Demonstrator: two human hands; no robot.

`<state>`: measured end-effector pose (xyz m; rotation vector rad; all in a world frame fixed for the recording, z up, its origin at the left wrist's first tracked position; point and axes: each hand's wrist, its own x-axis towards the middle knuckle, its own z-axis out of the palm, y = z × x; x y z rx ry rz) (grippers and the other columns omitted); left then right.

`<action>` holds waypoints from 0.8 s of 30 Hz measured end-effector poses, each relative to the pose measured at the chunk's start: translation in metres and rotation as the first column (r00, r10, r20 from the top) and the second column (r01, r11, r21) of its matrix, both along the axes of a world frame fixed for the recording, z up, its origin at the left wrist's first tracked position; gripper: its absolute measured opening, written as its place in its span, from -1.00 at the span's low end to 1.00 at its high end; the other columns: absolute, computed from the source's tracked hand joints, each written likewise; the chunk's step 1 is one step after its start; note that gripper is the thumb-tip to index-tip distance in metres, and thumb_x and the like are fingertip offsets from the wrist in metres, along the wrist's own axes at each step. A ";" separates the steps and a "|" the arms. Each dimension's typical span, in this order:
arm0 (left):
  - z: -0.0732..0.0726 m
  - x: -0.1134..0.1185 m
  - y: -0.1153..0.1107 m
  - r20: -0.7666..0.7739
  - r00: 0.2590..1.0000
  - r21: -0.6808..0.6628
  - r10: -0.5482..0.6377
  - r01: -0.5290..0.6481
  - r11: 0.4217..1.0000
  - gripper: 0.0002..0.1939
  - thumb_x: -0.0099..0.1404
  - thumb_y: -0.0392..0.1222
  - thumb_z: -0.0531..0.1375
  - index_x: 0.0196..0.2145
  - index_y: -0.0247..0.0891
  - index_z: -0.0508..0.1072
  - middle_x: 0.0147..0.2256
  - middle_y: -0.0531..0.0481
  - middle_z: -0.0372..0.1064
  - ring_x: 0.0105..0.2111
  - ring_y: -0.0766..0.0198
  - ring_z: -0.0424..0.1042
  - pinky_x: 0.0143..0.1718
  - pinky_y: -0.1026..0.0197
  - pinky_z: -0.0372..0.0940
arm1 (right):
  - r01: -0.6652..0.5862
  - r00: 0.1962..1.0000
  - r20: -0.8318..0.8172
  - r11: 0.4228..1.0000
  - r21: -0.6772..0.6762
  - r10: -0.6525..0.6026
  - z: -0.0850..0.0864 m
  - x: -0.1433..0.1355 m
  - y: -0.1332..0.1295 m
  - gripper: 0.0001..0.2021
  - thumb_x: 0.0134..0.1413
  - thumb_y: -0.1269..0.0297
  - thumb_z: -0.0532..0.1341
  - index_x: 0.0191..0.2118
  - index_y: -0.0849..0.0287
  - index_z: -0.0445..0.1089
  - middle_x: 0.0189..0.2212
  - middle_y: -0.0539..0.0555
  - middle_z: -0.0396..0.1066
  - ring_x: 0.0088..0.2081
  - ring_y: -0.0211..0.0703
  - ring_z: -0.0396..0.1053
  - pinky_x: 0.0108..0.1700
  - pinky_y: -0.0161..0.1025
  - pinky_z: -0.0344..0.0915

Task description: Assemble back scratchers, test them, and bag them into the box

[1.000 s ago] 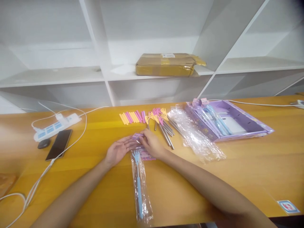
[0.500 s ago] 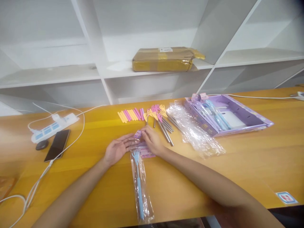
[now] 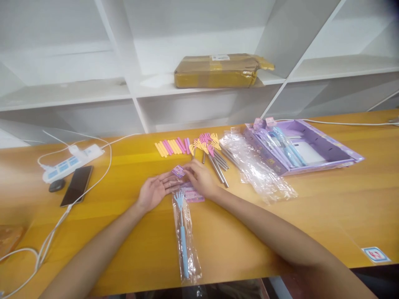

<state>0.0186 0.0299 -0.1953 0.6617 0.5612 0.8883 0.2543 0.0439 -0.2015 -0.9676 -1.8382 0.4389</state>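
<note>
A small purple card (image 3: 178, 171) is pinched at its right edge by my right hand (image 3: 201, 178). My left hand (image 3: 153, 192) lies palm up with its fingers spread under the card and the top of a clear bag. Inside that bag, which points toward the table's front edge, is a blue back scratcher (image 3: 183, 249) with a hand-shaped head. More purple cards (image 3: 193, 194) lie beside the bag's top, partly under my right hand. Beyond my hands are yellow, pink and purple sticks (image 3: 171, 147) and metal rods (image 3: 220, 170) with yellow and pink hand-shaped heads.
Clear bags (image 3: 258, 166) lie right of the rods, against a purple box (image 3: 327, 145) holding bagged scratchers. On the left are a power strip (image 3: 75, 163), a phone (image 3: 76, 185), a mouse (image 3: 57, 185) and white cables. A taped carton (image 3: 215, 72) sits on the shelf.
The view has shifted slightly. The small card has tilted and moved slightly left, over the fingers of my left hand, with my right hand still at its edge.
</note>
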 end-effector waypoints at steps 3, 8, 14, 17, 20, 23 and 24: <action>-0.001 -0.001 0.001 0.006 1.000 -0.012 -0.017 0.017 1.000 -0.48 0.38 0.03 0.14 0.10 -0.40 0.56 0.05 -0.31 0.56 0.13 -0.26 0.51 0.28 -0.30 0.24 | -0.021 0.999 0.031 1.000 0.007 0.021 -0.002 0.002 0.003 -0.86 0.43 0.35 0.19 0.01 0.14 0.44 -0.23 0.09 0.46 -0.16 -0.08 0.44 -0.04 -0.12 0.38; -0.001 -0.003 0.001 0.003 0.999 0.000 -0.032 0.032 0.999 -0.43 0.41 0.03 0.10 0.18 -0.42 0.51 0.12 -0.36 0.52 0.12 -0.21 0.50 0.32 -0.33 0.18 | -0.070 0.995 0.079 0.997 0.039 0.067 -0.003 0.001 0.002 -0.88 0.46 0.35 0.17 -0.04 0.13 0.45 -0.20 0.11 0.48 -0.13 -0.10 0.45 -0.05 -0.13 0.40; 0.001 -0.001 -0.001 0.004 0.999 0.017 -0.042 0.042 0.999 -0.40 0.39 0.05 0.14 0.20 -0.44 0.50 0.23 -0.39 0.44 0.19 -0.24 0.44 0.34 -0.36 0.15 | -0.101 0.987 0.137 0.991 0.089 0.089 -0.005 -0.001 0.001 -0.84 0.51 0.32 0.12 -0.04 0.11 0.46 -0.15 0.13 0.50 -0.08 -0.08 0.43 -0.02 -0.10 0.39; 0.001 0.001 -0.003 -0.024 1.000 0.049 0.007 -0.006 0.999 -0.48 0.41 -0.03 0.15 0.18 -0.41 0.53 0.24 -0.35 0.43 0.22 -0.20 0.41 0.34 -0.33 0.17 | -0.085 0.986 0.152 0.991 0.108 0.067 -0.006 -0.001 0.001 -0.81 0.52 0.32 0.09 -0.03 0.11 0.46 -0.15 0.14 0.50 -0.09 -0.08 0.43 -0.02 -0.09 0.38; -0.001 0.002 -0.005 -0.041 0.999 0.075 0.023 -0.020 0.997 -0.50 0.40 -0.06 0.17 0.16 -0.40 0.54 0.24 -0.34 0.44 0.23 -0.19 0.40 0.32 -0.30 0.19 | -0.074 0.985 0.165 0.988 0.134 0.051 -0.007 0.000 0.002 -0.80 0.53 0.32 0.08 -0.02 0.12 0.47 -0.15 0.14 0.50 -0.10 -0.07 0.42 -0.03 -0.09 0.38; -0.003 0.001 -0.004 -0.042 0.999 0.071 0.001 0.002 0.997 -0.49 0.40 -0.02 0.16 0.16 -0.38 0.53 0.24 -0.34 0.43 0.20 -0.19 0.42 0.29 -0.31 0.22 | -0.080 0.982 0.183 0.983 0.162 0.050 -0.008 0.001 0.002 -0.79 0.52 0.33 0.08 0.00 0.12 0.47 -0.14 0.15 0.49 -0.10 -0.07 0.41 -0.04 -0.09 0.39; -0.003 0.001 -0.004 -0.041 0.999 0.072 -0.004 0.007 0.997 -0.49 0.40 0.00 0.16 0.16 -0.38 0.53 0.24 -0.35 0.43 0.20 -0.19 0.42 0.29 -0.31 0.22 | -0.085 0.980 0.191 0.982 0.171 0.051 -0.009 0.001 0.003 -0.79 0.52 0.33 0.08 0.00 0.12 0.47 -0.14 0.15 0.49 -0.10 -0.06 0.41 -0.04 -0.08 0.39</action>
